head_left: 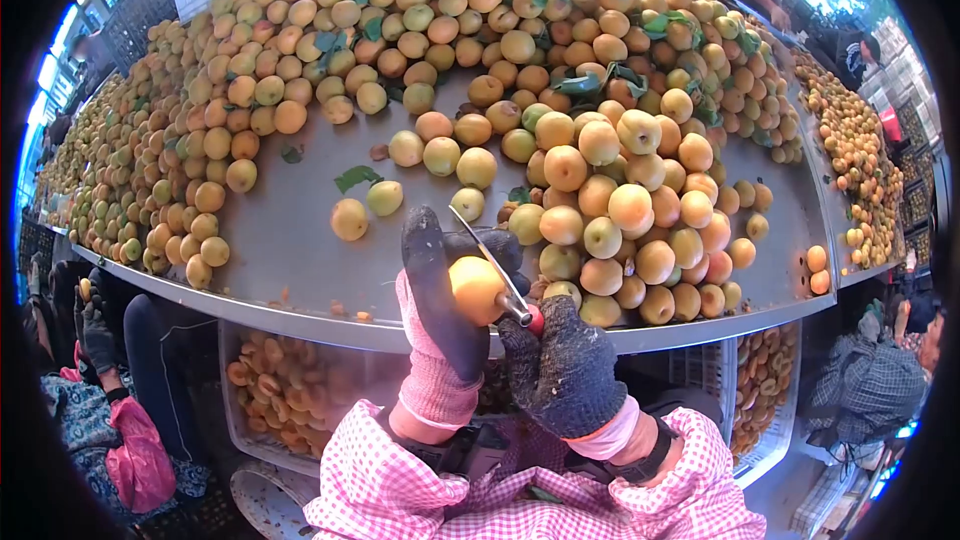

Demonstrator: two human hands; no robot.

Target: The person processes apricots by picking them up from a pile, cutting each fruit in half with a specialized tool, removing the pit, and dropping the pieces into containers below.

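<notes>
My left hand [432, 285], in a dark glove with a pink cuff, is closed around a yellow-orange apricot [475, 292] just over the table's front edge. A knife [492, 255] with a thin blade and a red handle is gripped in my right hand [570, 372], also in a dark glove. Its blade slants up to the left across the apricot's right side, overlapping it in this view. Just beyond my right hand lies a heap of apricots [632, 208]. A few single ones, such as a yellow apricot [349, 220], lie left of my hands.
The grey metal table [300, 260] carries large apricot piles with green leaves at the back and left. Below its edge stand a white crate [229, 400] and another crate [790, 430], both holding halved apricots. At the left, a co-worker's gloved hand [98, 342] holds a fruit.
</notes>
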